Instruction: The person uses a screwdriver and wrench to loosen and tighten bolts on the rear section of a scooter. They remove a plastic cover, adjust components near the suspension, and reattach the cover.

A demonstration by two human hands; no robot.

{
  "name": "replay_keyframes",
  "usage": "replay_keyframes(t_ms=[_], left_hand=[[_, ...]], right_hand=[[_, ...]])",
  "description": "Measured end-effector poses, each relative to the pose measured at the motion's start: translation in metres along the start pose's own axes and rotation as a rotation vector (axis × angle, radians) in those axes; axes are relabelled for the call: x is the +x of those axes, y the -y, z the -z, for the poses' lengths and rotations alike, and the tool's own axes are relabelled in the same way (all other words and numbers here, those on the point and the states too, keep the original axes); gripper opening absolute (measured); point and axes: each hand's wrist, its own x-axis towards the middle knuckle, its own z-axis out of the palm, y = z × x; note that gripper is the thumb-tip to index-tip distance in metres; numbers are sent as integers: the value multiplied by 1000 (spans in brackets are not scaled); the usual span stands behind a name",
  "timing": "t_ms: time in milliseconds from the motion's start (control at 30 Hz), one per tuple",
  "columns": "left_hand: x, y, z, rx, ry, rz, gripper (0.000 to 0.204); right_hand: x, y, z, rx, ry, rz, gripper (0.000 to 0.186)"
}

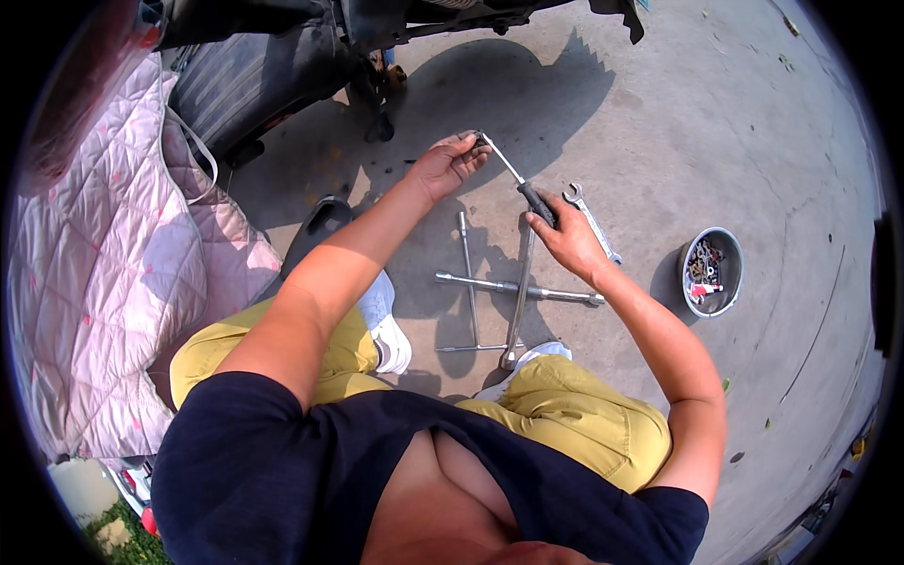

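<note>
A cross-shaped lug wrench [516, 287] lies on the concrete ground [716, 122], with an L-shaped bar [468, 282] beside it. An open-ended spanner [593, 221] lies nearby. A round metal bowl [712, 271] of small parts sits well apart. A pink quilted cover [104, 245] lies by dark machinery [273, 56].

A metal cross-shaped wheel wrench [516, 287] lies on the grey concrete floor [697, 122], a steel open-end spanner [591, 218] just far-right of it, a round metal bowl [728, 294] farther right.
</note>
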Motion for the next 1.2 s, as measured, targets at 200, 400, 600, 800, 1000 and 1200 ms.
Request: replay_keyframes(t_ms=[200,400,600,800,1000,1200], left_hand=[[4,-4,-4,80,-39,-14,13],[4,-17,-15,254,-55,-22,14],[12,-34,-33,404,-19,-41,16],[34,-44,-67,345,-5,-115,13],[75,-42,-104,-28,-33,-112,10],[123,-56,-120,-251,-238,-109,11]], right_hand=[[-2,2,6,-30,-10,24,44],[3,5,14,-63,-8,35,43],[13,12,27,189,108,-148,36],[19,15,33,982,278,-344,42],[47,20,21,561,-144,-125,42],[88,33,35,455,-191,-201,37]])
